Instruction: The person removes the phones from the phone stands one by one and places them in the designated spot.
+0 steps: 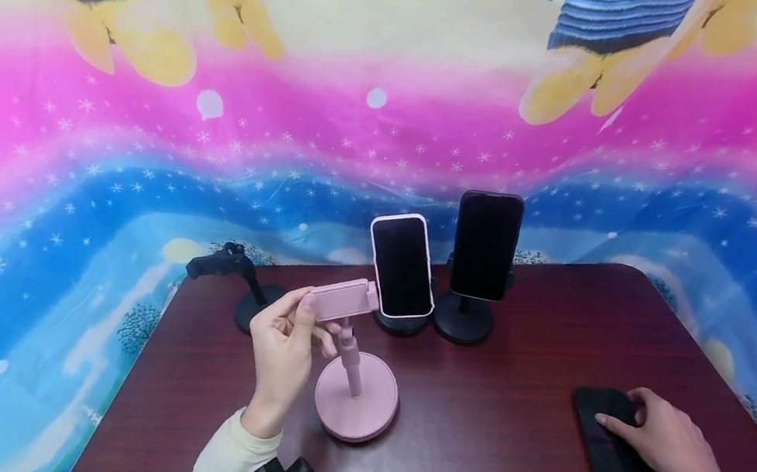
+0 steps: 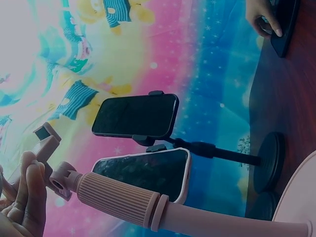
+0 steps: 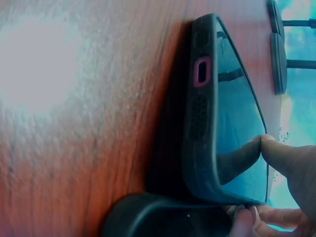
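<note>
A pink phone stand (image 1: 359,405) with a round base stands on the table. My left hand (image 1: 283,358) pinches the left end of its clamp (image 1: 343,300), thumb in front and fingers behind; the clamp holds no phone. Over at the right, my right hand (image 1: 673,445) grips a black-cased phone (image 1: 607,441) that lies face up. In the right wrist view its thumb (image 3: 284,153) presses on the screen and the other fingers are at the side edge. Another dark phone (image 3: 163,217) lies beside the gripped one, partly hidden by the hand.
Behind the pink stand, a white-edged phone (image 1: 403,266) and a black phone (image 1: 486,244) sit upright in black stands. A third black stand (image 1: 228,262) without a phone is at the back left. A patterned cloth (image 1: 375,142) hangs behind the dark red table (image 1: 491,420).
</note>
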Motion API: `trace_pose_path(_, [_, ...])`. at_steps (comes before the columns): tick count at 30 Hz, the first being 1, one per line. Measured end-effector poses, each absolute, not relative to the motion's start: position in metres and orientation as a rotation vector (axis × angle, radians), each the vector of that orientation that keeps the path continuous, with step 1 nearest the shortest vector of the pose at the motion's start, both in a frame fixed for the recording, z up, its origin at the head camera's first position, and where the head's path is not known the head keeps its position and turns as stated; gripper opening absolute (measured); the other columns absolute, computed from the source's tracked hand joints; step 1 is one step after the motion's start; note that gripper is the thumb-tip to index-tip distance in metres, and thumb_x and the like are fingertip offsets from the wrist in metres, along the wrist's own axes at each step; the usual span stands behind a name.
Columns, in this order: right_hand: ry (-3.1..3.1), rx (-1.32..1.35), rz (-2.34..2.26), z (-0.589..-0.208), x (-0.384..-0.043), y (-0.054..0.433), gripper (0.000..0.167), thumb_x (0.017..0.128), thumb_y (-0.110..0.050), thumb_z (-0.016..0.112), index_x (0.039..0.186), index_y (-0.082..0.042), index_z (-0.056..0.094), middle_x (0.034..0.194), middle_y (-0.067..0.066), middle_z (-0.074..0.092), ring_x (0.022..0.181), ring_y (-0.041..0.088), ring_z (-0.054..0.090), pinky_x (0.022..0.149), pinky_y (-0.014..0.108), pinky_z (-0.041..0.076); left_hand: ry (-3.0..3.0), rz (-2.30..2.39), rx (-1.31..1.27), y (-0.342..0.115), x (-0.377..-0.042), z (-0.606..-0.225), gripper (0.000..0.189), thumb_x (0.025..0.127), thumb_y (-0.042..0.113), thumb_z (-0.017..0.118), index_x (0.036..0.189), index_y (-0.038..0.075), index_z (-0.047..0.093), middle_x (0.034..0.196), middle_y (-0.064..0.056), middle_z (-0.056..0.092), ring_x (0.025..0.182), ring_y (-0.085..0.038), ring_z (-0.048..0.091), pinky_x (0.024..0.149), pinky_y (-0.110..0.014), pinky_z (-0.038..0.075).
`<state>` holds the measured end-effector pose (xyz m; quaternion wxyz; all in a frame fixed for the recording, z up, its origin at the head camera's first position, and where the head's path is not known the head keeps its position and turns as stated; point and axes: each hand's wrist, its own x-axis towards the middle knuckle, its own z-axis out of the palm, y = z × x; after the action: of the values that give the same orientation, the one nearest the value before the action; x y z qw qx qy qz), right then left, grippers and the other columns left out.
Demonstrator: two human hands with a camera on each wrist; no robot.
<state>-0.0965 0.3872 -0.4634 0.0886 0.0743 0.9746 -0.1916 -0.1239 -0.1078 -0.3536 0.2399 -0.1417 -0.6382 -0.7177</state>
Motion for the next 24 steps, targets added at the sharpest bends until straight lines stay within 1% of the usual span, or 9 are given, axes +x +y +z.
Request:
trace_pose_path(2, [2.901, 0.21, -0.584, -0.465, -0.096, 0.386, 0.087, 0.089, -0.063, 0.066, 0.128, 0.014, 0.051, 0.078, 0.005, 0.057, 0.061, 0.018, 0.048, 0.052, 0.032, 0.034, -1.743, -1.972, -0.384, -0.108, -0.124, -0.354, 0.025, 0.105, 0.005, 0.051, 0.112, -0.017, 0.063, 0.065, 0.006, 0.071, 0.043, -0.005, 0.06, 0.045, -0.023, 0.053])
trace_pose_path(5, [2.92, 0.19, -0.593, -0.466, -0.095, 0.385, 0.083, 0.09, -0.06, 0.066, 0.127, 0.013, 0.052, 0.078, 0.004, 0.056, 0.059, 0.018, 0.047, 0.052, 0.032, 0.034, -1.734, -1.973, -0.388, -0.109, -0.126, -0.355, 0.026, 0.105, 0.005, 0.05, 0.113, -0.018, 0.062, 0.065, 0.007, 0.071, 0.043, -0.005, 0.06, 0.044, -0.023, 0.052])
trace_pose_path(15, [2.907, 0.192, -0.59, -0.466, -0.098, 0.386, 0.084, 0.09, -0.061, 0.067, 0.127, 0.013, 0.053, 0.078, 0.004, 0.058, 0.059, 0.018, 0.047, 0.052, 0.032, 0.034, -1.726, -1.972, -0.397, -0.112, -0.132, -0.354, 0.027, 0.106, 0.006, 0.05, 0.114, -0.016, 0.063, 0.066, 0.006, 0.071, 0.044, -0.006, 0.062, 0.045, -0.023, 0.052])
trace_pose_path(24, [2.879, 0.192, -0.584, -0.463, -0.1, 0.386, 0.085, 0.09, -0.062, 0.066, 0.127, 0.013, 0.053, 0.08, 0.003, 0.059, 0.06, 0.018, 0.048, 0.053, 0.032, 0.034, -1.733, -1.985, -0.368, -0.119, -0.138, -0.351, 0.029, 0.106, 0.008, 0.049, 0.113, -0.016, 0.063, 0.065, 0.005, 0.071, 0.044, -0.006, 0.062, 0.045, -0.022, 0.052])
